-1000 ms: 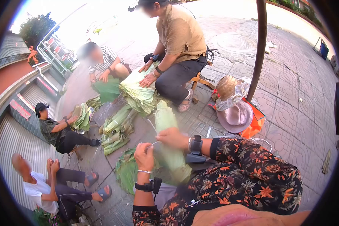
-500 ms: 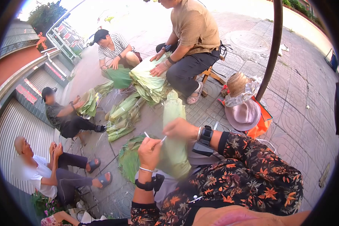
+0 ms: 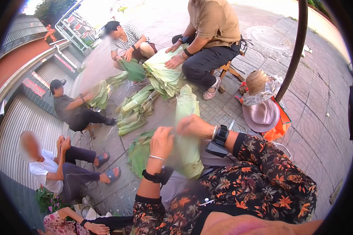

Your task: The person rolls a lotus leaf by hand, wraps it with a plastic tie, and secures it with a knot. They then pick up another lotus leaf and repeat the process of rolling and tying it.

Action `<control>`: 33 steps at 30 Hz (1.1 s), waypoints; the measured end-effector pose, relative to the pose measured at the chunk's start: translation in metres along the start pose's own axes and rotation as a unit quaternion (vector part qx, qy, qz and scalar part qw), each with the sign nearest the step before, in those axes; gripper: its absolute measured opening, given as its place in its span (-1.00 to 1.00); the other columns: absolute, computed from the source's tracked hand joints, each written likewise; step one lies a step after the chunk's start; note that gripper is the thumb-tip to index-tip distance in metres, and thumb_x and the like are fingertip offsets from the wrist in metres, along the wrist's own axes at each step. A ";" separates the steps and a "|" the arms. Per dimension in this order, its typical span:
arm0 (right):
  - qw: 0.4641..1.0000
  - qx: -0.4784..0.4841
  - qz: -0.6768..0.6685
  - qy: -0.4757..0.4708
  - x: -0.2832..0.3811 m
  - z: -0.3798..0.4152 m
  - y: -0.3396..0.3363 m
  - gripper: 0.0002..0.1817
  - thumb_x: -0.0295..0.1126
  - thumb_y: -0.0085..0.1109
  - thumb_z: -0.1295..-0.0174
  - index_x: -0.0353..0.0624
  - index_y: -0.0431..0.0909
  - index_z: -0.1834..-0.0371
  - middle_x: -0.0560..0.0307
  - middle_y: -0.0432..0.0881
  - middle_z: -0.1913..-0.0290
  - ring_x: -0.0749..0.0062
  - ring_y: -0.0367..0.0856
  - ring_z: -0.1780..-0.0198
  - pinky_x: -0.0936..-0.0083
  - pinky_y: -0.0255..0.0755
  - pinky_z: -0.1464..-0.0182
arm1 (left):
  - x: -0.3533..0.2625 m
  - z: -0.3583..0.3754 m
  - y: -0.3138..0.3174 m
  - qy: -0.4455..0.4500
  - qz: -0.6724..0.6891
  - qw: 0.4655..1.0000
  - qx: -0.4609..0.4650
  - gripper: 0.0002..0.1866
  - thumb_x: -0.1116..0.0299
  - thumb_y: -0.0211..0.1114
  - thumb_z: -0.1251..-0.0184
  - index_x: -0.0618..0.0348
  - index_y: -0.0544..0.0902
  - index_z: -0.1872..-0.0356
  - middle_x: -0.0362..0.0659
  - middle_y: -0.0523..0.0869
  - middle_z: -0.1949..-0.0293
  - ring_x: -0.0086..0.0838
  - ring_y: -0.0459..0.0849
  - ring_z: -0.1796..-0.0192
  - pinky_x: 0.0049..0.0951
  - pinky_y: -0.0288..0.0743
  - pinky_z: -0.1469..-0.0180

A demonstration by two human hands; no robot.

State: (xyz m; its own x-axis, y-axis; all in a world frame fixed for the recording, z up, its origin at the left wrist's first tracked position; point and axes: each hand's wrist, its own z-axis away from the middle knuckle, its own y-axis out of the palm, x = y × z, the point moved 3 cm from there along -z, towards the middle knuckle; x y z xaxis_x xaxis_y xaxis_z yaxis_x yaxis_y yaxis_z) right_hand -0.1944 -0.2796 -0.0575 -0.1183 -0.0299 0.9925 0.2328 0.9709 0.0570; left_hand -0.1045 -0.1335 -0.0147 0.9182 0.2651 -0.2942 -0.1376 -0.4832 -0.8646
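Observation:
A long bundle of flattened pale green leaves lies across my lap, pointing away from me. Over its left edge, my left hand is closed, fingers curled. A white strip showed in this hand a moment ago; now its fingers cover it. My right hand is pinched shut just above the bundle, its fingertips blurred, and what it grips cannot be made out. The two hands are close together. Beside my left wrist, more green leaves lie on the ground.
Tied leaf bundles lie on the paving ahead. A person in a tan shirt presses a big leaf stack. Others sit or squat at left. A straw hat, a pink hat and a pole stand right.
The whole view has shifted, moving the surroundings rightward. My hands remain over the bundle, with the left turned more knuckles-up. The white strip between them no longer shows.

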 end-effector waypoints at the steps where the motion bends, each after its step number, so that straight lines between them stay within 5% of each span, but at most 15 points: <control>1: 1.000 0.000 -0.018 -0.003 -0.001 0.001 0.001 -0.92 -0.59 0.20 0.03 -0.23 0.63 0.44 0.28 0.62 0.45 0.64 0.54 0.37 0.64 0.43 0.28 | 0.004 0.001 0.009 -0.023 0.063 0.998 0.017 -0.74 0.46 0.30 -0.08 0.20 0.65 0.15 -0.10 0.62 0.28 -0.38 0.66 0.25 -0.40 0.54 0.26; 3: 0.999 -0.002 -0.053 -0.007 -0.003 0.002 0.000 -0.92 -0.58 0.20 0.03 -0.22 0.63 0.44 0.28 0.62 0.44 0.64 0.54 0.35 0.62 0.43 0.27 | 0.008 0.003 0.026 -0.066 0.189 0.979 0.050 -0.73 0.50 0.31 -0.04 0.21 0.64 0.16 -0.12 0.62 0.28 -0.40 0.65 0.25 -0.43 0.54 0.25; 10: 0.998 -0.023 -0.056 -0.003 -0.011 0.001 0.000 -0.92 -0.57 0.19 0.01 -0.23 0.64 0.43 0.27 0.62 0.44 0.66 0.52 0.34 0.62 0.43 0.26 | 0.013 0.003 0.031 -0.046 0.199 0.979 0.004 -0.75 0.51 0.31 -0.02 0.31 0.65 0.21 -0.18 0.61 0.32 -0.49 0.64 0.33 -0.53 0.50 0.28; 12: 0.998 -0.040 -0.051 0.003 -0.010 0.001 -0.001 -0.92 -0.56 0.18 0.00 -0.23 0.64 0.44 0.25 0.63 0.43 0.65 0.52 0.33 0.61 0.43 0.24 | 0.015 0.001 0.031 -0.084 0.215 0.973 0.029 -0.78 0.42 0.30 -0.02 0.23 0.67 0.26 -0.08 0.62 0.33 -0.25 0.63 0.27 -0.36 0.50 0.20; 13: 0.998 -0.050 -0.030 -0.022 -0.010 0.001 0.000 -0.92 -0.56 0.19 0.01 -0.21 0.64 0.43 0.23 0.63 0.42 0.60 0.54 0.33 0.58 0.44 0.24 | 0.015 0.000 0.032 -0.103 0.223 0.968 0.042 -0.79 0.38 0.29 -0.02 0.19 0.69 0.28 -0.03 0.63 0.33 -0.14 0.63 0.24 -0.28 0.49 0.16; 16: 0.975 -0.089 0.125 -0.163 -0.006 0.003 0.003 -0.89 -0.54 0.19 0.05 -0.17 0.62 0.41 0.15 0.63 0.41 0.39 0.59 0.32 0.48 0.47 0.25 | 0.020 -0.001 0.037 -0.081 0.204 0.975 0.027 -0.82 0.49 0.30 -0.05 0.30 0.67 0.28 -0.18 0.60 0.39 -0.52 0.63 0.40 -0.53 0.49 0.31; 18: 0.872 -0.123 0.341 -0.329 0.004 0.007 0.010 -0.85 -0.52 0.20 0.09 -0.13 0.59 0.39 0.10 0.60 0.41 0.22 0.60 0.30 0.39 0.47 0.26 | 0.021 0.000 0.041 -0.088 0.212 0.973 0.020 -0.84 0.49 0.29 -0.07 0.30 0.67 0.30 -0.17 0.60 0.40 -0.51 0.63 0.40 -0.52 0.49 0.32; 21: 0.851 -0.128 0.382 -0.338 0.008 0.007 0.014 -0.77 -0.54 0.19 0.11 -0.11 0.55 0.31 0.06 0.54 0.40 0.08 0.53 0.29 0.34 0.46 0.30 | 0.012 0.000 0.038 -0.093 0.204 0.975 -0.007 -0.86 0.48 0.29 -0.09 0.30 0.68 0.33 -0.16 0.60 0.43 -0.50 0.64 0.41 -0.51 0.49 0.32; 28: 0.843 -0.177 0.410 -0.300 0.003 0.002 0.012 -0.80 -0.50 0.20 0.08 -0.14 0.50 0.33 0.08 0.48 0.41 0.11 0.52 0.30 0.30 0.43 0.33 | 0.008 0.002 0.036 -0.083 0.164 0.982 -0.046 -0.89 0.47 0.22 -0.20 0.31 0.64 0.39 -0.17 0.60 0.46 -0.54 0.58 0.45 -0.51 0.47 0.35; 31: 0.856 -0.189 0.394 -0.277 -0.001 0.002 0.012 -0.84 -0.48 0.19 0.03 -0.16 0.47 0.35 0.06 0.48 0.39 0.09 0.52 0.30 0.29 0.42 0.31 | 0.023 0.003 0.049 -0.186 0.282 0.941 -0.001 -0.87 0.42 0.19 -0.15 0.27 0.60 0.35 -0.03 0.61 0.38 -0.19 0.60 0.30 -0.31 0.47 0.18; 33: 0.866 -0.207 0.375 -0.259 -0.002 0.002 0.011 -0.86 -0.46 0.19 0.00 -0.16 0.46 0.37 0.04 0.48 0.39 0.07 0.51 0.30 0.28 0.42 0.30 | 0.026 0.004 0.052 -0.207 0.340 0.917 -0.007 -0.83 0.42 0.17 -0.19 0.26 0.60 0.23 -0.08 0.62 0.34 -0.29 0.61 0.28 -0.35 0.47 0.17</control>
State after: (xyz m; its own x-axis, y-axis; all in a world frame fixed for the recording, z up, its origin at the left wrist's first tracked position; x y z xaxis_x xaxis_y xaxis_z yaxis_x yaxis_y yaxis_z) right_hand -0.1932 -0.2689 -0.0590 -0.1771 0.7863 0.5919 0.7449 0.5002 -0.4416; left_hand -0.0896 -0.1480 -0.0689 0.4024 0.1912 -0.8953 -0.6189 -0.6638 -0.4199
